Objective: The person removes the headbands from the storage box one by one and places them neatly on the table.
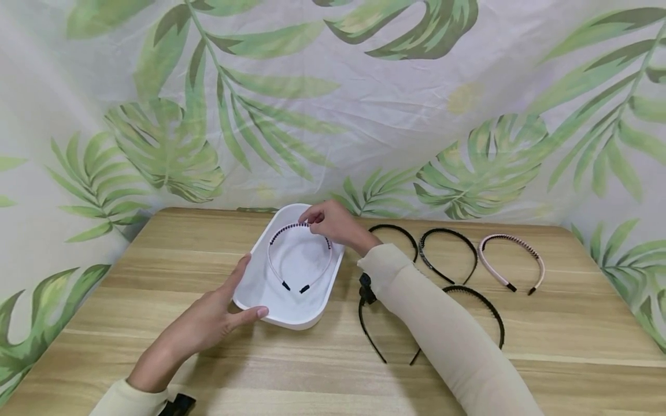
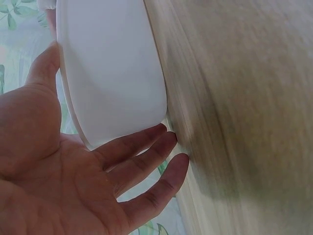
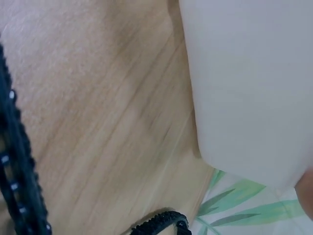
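A white plastic tray stands on the table, its rim toward me. Inside is a pale pink headband with dark teeth and black tips. My right hand pinches the top of its arch over the tray's far right side; whether the tips touch the bottom cannot be told. At the near left corner, my left hand holds the tray, thumb at the front rim and fingers along the outer side. In the left wrist view, several fingers lie against the tray's outer wall. The right wrist view mostly shows the tray's outside.
Right of the tray lie a black headband, a dark patterned headband and another pink headband. Closer to me are a black headband with a bow and a toothed black headband, partly under my right sleeve. A leaf-print cloth hangs behind.
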### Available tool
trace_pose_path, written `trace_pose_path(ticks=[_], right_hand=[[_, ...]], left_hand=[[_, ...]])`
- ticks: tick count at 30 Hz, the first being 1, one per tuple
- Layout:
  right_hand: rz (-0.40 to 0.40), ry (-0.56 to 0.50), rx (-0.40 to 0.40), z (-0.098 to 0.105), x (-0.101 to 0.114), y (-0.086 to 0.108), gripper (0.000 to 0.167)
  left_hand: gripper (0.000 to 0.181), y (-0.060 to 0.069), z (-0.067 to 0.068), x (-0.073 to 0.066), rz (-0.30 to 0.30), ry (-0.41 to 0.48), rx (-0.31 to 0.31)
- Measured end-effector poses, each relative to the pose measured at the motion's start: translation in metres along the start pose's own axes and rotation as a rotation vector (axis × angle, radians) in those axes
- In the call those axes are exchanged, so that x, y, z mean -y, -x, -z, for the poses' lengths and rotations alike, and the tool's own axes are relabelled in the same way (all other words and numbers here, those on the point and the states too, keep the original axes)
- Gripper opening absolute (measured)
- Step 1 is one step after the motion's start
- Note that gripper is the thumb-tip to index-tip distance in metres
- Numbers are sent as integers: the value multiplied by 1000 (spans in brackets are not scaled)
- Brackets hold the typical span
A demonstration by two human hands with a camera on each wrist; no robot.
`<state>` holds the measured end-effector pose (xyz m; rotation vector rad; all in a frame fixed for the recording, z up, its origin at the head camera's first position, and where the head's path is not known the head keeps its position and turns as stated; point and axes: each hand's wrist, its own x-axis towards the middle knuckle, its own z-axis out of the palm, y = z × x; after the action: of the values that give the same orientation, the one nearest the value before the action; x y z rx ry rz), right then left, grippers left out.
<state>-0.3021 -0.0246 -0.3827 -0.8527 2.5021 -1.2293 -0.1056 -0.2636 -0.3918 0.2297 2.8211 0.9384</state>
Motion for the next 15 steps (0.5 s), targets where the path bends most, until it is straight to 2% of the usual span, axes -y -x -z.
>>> trace_pose_path(ticks=[7,15], right_hand=[[20,26,-53,8,6,3,32],[34,-9,-92,25,17,15,33]], left_hand=[[111,0,-2,3,-5,-10,-10],[112,-2,-4,2,-4,10,-11]])
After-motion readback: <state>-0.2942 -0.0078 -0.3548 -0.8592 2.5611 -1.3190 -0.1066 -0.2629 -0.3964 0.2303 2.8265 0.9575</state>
